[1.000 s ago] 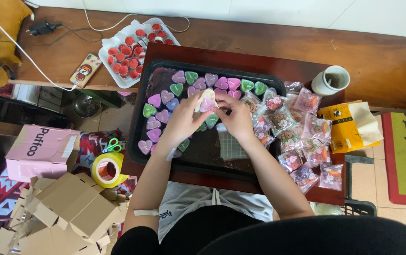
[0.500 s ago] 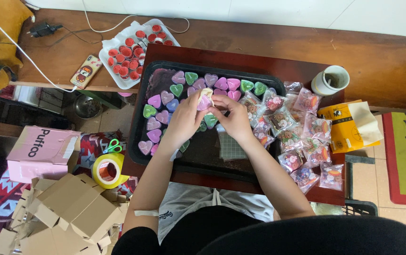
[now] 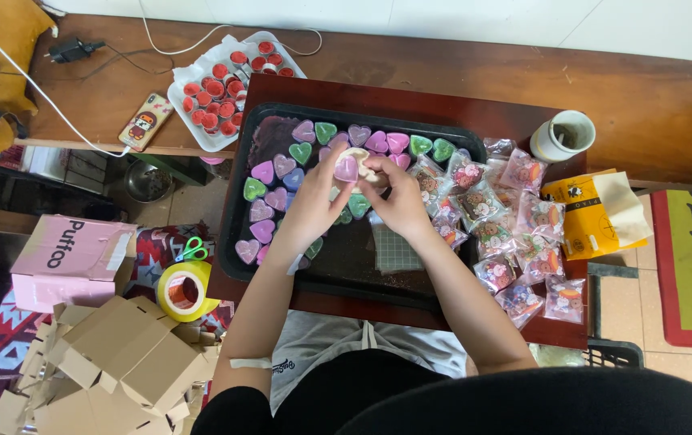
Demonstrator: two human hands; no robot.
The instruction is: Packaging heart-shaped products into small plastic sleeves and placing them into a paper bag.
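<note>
Over a black tray (image 3: 338,270) both my hands meet on one pink heart-shaped piece (image 3: 348,168) in a pale wrapper. My left hand (image 3: 311,208) grips it from the left, my right hand (image 3: 396,198) pinches the wrapper from the right. Several heart-shaped pieces in pink, purple and green (image 3: 281,173) lie on the tray around and under my hands. A small gridded clear bag (image 3: 394,248) lies on the tray below my right hand.
Several packed printed bags (image 3: 515,234) lie right of the tray. A white cup (image 3: 563,135), a yellow packet (image 3: 596,216), a white tray of red cups (image 3: 221,89), a phone (image 3: 146,119), a tape roll (image 3: 182,290), scissors (image 3: 193,250), cardboard boxes (image 3: 112,362).
Both hands have lifted the wrapped heart piece slightly toward the tray's far side and turned it, so its pink face shows more fully.
</note>
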